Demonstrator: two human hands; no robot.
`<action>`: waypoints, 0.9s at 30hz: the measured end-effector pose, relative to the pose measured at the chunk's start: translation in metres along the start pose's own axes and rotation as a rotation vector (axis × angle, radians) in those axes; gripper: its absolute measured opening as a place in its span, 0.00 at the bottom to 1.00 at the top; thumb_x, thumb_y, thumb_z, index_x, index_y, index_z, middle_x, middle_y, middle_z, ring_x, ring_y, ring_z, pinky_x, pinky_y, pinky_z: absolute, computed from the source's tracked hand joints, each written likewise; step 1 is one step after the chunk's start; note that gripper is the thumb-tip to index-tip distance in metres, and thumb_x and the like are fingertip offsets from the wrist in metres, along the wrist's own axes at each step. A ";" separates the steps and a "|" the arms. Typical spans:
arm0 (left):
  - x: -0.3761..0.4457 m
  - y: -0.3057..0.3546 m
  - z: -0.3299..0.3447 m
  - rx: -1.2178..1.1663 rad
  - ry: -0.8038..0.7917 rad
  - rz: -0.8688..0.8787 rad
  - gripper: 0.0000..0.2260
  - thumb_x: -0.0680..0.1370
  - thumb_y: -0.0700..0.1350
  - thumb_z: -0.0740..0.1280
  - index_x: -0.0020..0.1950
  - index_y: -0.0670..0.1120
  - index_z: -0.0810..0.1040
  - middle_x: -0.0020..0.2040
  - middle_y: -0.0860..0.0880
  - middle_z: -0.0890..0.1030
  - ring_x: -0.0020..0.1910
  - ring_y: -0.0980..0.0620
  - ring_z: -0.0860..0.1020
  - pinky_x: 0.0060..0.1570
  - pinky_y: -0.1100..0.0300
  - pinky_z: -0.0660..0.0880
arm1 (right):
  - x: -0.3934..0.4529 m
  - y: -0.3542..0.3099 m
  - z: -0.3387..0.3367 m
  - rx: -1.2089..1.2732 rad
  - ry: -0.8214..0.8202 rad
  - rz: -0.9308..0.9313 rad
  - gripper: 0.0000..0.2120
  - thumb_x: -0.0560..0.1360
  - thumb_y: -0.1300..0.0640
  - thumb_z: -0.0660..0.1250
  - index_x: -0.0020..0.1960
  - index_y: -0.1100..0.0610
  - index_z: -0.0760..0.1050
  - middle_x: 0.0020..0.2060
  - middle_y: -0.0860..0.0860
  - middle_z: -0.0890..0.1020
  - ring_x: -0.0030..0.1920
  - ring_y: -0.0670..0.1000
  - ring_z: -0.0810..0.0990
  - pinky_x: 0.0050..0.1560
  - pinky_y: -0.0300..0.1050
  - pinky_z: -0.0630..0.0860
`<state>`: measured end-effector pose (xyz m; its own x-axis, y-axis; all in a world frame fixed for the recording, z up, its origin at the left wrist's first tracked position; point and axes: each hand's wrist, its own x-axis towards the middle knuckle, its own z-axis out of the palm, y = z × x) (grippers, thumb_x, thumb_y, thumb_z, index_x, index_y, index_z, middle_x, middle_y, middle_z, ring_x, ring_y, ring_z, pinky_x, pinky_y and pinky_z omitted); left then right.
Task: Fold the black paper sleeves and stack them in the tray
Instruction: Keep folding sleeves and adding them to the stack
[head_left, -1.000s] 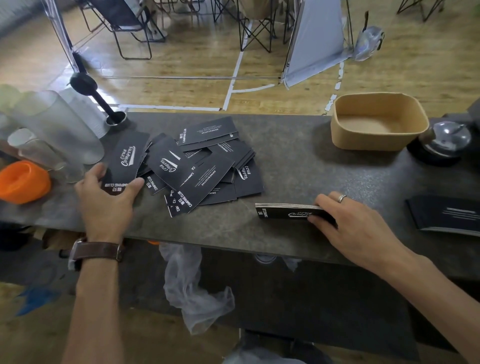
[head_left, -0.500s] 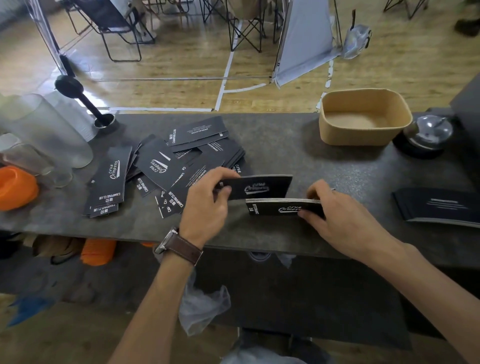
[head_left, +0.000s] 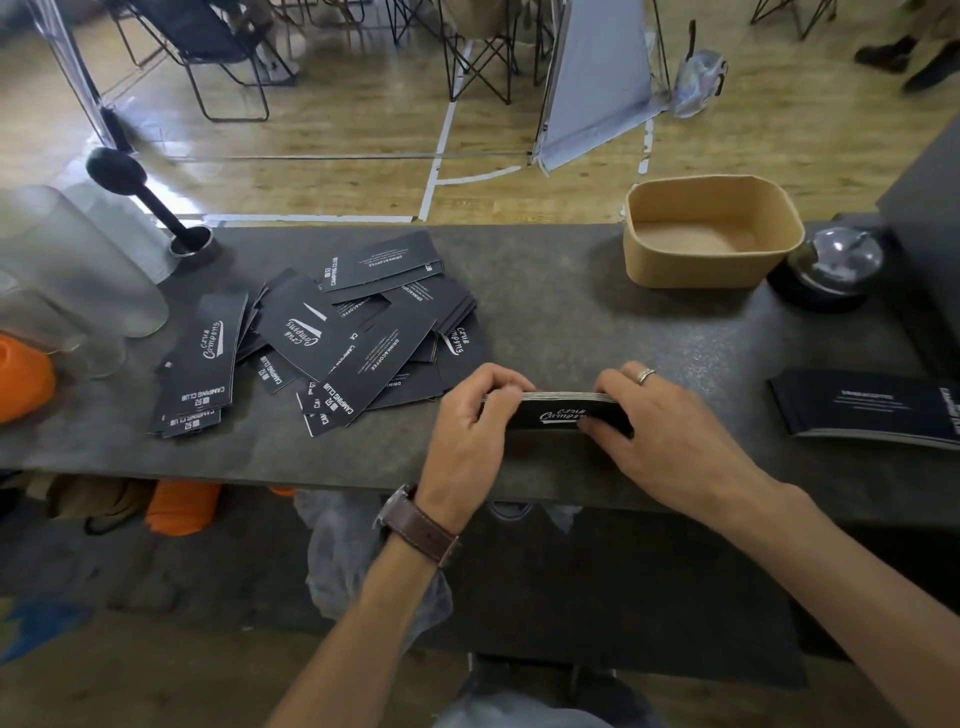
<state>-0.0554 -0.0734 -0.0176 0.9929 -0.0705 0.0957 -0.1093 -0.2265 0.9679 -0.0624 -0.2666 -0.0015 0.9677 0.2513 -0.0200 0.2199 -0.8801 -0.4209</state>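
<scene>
A small stack of black paper sleeves (head_left: 558, 413) stands on edge near the counter's front. My left hand (head_left: 475, 421) grips its left end and my right hand (head_left: 660, 421), with a ring, grips its right end. A loose heap of flat black sleeves (head_left: 332, 332) with white print lies spread to the left. The tan tray (head_left: 709, 260) sits at the back right of the counter, holding nothing I can see. Another pile of black sleeves (head_left: 867, 408) lies flat at the right edge.
The dark stone counter (head_left: 561, 317) runs left to right. Clear plastic cups (head_left: 78, 260) and an orange object (head_left: 23, 376) stand at the left, a black tamper (head_left: 150, 202) behind them. A chrome bell (head_left: 836, 265) sits beside the tray. Folding chairs stand on the wooden floor beyond.
My left hand picked a sleeve from the left heap, carried it right and laid it onto the stack under my right hand. Both hands now clasp the stack.
</scene>
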 end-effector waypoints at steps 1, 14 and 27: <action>0.001 0.000 0.005 -0.006 0.071 -0.010 0.10 0.80 0.41 0.60 0.42 0.44 0.78 0.38 0.51 0.79 0.39 0.60 0.75 0.41 0.69 0.69 | -0.001 0.000 0.000 -0.004 0.009 -0.009 0.08 0.78 0.45 0.64 0.46 0.46 0.66 0.41 0.44 0.70 0.38 0.50 0.74 0.40 0.52 0.75; -0.003 -0.002 0.016 0.101 0.114 0.028 0.12 0.83 0.42 0.58 0.44 0.45 0.78 0.40 0.52 0.79 0.41 0.56 0.76 0.43 0.61 0.72 | -0.006 0.001 0.001 -0.041 -0.016 -0.018 0.08 0.80 0.46 0.60 0.48 0.47 0.64 0.42 0.45 0.71 0.39 0.52 0.76 0.39 0.52 0.74; -0.002 0.003 0.026 0.912 -0.181 0.871 0.22 0.71 0.48 0.73 0.62 0.46 0.72 0.70 0.47 0.72 0.69 0.47 0.69 0.70 0.52 0.62 | -0.037 0.042 -0.051 0.009 -0.066 0.093 0.09 0.78 0.46 0.66 0.44 0.43 0.67 0.39 0.42 0.75 0.40 0.43 0.75 0.42 0.49 0.75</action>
<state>-0.0586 -0.0995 -0.0204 0.5647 -0.6460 0.5136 -0.7824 -0.6171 0.0841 -0.0827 -0.3336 0.0277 0.9736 0.1950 -0.1188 0.1282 -0.8974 -0.4223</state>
